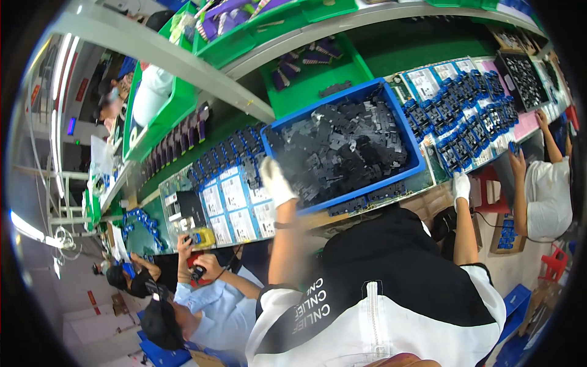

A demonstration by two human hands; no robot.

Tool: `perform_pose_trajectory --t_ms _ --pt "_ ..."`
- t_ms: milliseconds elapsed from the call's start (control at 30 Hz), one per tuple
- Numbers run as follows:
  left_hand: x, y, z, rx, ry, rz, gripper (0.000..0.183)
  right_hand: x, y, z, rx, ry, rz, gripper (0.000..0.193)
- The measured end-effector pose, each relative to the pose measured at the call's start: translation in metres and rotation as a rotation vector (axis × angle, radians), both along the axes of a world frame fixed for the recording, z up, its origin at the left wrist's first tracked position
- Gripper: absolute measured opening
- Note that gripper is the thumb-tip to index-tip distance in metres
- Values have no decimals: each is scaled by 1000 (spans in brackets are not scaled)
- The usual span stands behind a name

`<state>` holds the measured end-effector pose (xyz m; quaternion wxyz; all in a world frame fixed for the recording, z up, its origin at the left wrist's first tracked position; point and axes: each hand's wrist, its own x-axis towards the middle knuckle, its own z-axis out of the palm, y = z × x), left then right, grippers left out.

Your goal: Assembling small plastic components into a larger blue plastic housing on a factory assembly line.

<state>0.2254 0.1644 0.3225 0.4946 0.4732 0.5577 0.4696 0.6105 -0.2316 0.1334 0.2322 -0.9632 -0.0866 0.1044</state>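
My left hand, in a white glove, is at the left end of a large blue bin; motion blurs the hand and forearm, so its fingers cannot be read. Flat black plastic pieces fill the bin in a loose heap. Over at the right, my right hand, gloved in white too, rests at the table's front edge, just below rows of blue-and-black assembled parts. Its fingertips are too small to show whether they hold anything. More such parts stand in rows left of the bin.
Printed sheets lie under the parts. A green tray with purple pieces sits behind the bin, below a metal shelf post. One co-worker holds a yellow device at my left; another works at the far right.
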Motion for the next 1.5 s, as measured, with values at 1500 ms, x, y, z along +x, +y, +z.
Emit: perform_pose_trajectory --t_ms 1500 --pt "-5 -138 97 -779 -1158 -601 85 -163 214 262 1114 -359 1089 22"
